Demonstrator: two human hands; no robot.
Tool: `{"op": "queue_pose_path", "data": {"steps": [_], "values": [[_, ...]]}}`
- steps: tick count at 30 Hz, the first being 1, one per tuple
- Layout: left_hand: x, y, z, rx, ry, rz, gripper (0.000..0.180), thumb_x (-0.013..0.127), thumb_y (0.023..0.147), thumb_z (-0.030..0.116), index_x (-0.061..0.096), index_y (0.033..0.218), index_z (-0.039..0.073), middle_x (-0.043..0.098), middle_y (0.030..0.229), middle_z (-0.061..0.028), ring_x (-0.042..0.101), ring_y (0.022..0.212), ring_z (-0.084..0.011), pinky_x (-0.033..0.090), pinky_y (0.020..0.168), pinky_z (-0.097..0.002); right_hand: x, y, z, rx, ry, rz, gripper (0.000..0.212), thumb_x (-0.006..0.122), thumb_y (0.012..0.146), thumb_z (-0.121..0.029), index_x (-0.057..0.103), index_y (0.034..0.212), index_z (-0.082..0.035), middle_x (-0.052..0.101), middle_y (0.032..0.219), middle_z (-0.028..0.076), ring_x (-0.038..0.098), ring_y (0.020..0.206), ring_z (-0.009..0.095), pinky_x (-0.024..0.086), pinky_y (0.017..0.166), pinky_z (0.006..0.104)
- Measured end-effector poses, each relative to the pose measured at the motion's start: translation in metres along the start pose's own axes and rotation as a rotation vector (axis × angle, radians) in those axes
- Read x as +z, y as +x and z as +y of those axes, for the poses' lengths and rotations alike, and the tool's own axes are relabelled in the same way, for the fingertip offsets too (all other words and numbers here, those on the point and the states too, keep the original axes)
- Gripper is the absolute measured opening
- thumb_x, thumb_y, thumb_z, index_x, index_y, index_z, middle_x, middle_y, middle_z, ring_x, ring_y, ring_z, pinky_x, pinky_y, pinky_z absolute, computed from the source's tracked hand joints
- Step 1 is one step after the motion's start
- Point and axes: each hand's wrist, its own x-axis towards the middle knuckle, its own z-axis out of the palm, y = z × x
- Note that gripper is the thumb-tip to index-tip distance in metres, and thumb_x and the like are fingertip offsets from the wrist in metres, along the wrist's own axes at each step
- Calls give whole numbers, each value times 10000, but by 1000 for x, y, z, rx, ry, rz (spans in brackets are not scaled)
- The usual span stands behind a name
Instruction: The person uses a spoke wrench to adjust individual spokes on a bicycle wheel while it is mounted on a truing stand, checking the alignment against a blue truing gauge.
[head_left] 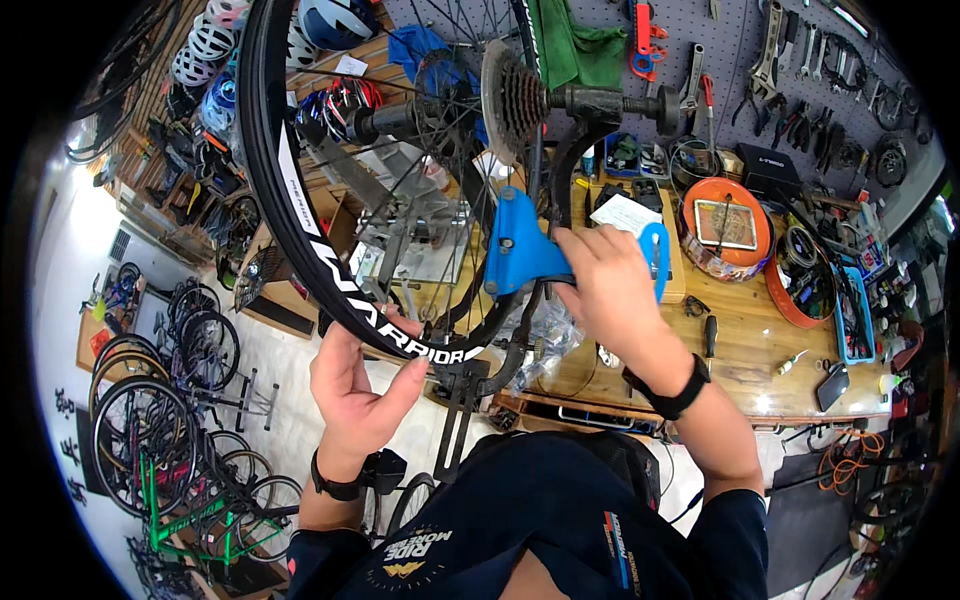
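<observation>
A bicycle wheel with a black rim [322, 262] and white lettering stands upright in a dark truing stand [575, 165]. Its sprocket cassette [518, 100] faces right. My left hand [355, 390] is at the bottom of the rim, fingers behind it and thumb in front. In my right hand [610, 285], closed round its handle, is a blue tool [520, 245] that looks like a spoke tension meter. The tool's head lies beside the spokes, below the cassette; whether it touches a spoke is hard to tell.
A wooden workbench [755, 350] extends right, carrying an orange round tray [745, 265], a second orange bowl [800, 315], a blue bin [855, 325] and a screwdriver [710, 335]. Tools hang on the pegboard [740, 55]. Helmets [335, 22] are upper left; bicycles [150, 440] stand lower left.
</observation>
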Motion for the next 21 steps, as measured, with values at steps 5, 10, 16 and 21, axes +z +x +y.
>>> {"op": "queue_pose_path", "data": {"steps": [5, 10, 16, 21], "values": [[0, -6, -5, -53, 0, 8, 534, 732, 746, -73, 507, 1231, -75, 687, 1032, -161, 648, 997, -203, 459, 947, -339, -36, -33, 31, 179, 15, -7, 646, 839, 605, -169, 579, 1164, 26, 637, 1046, 181, 581, 981, 357, 452, 889, 445], [-8, -14, -19, -62, -232, 10, 470, 618, 905, 164, 500, 1300, -63, 626, 1147, -189, 603, 1079, -284, 444, 972, -410, -63, -120, 132, 524, -136, -61, 703, 815, 644, -249, 543, 1204, 76, 623, 1062, 214, 580, 1029, 382, 472, 907, 458], [-3, 20, -65, -482, -303, -142, 572, 457, 1013, 375, 426, 1411, -35, 565, 1325, -173, 562, 1185, -250, 409, 994, -368, -54, -280, 244, 946, -337, -302, 587, 821, 645, -359, 581, 1026, 18, 654, 999, 204, 587, 982, 392, 475, 872, 478], [12, 24, -85, -517, -305, -506, 750, 462, 1002, 475, 259, 1505, -42, 459, 1444, -222, 445, 1346, -316, 299, 1130, -417, -13, -365, 257, 1126, -368, -306, 641, 840, 635, -368, 590, 1056, 45, 625, 1047, 256, 590, 1019, 415, 474, 894, 479]]}}
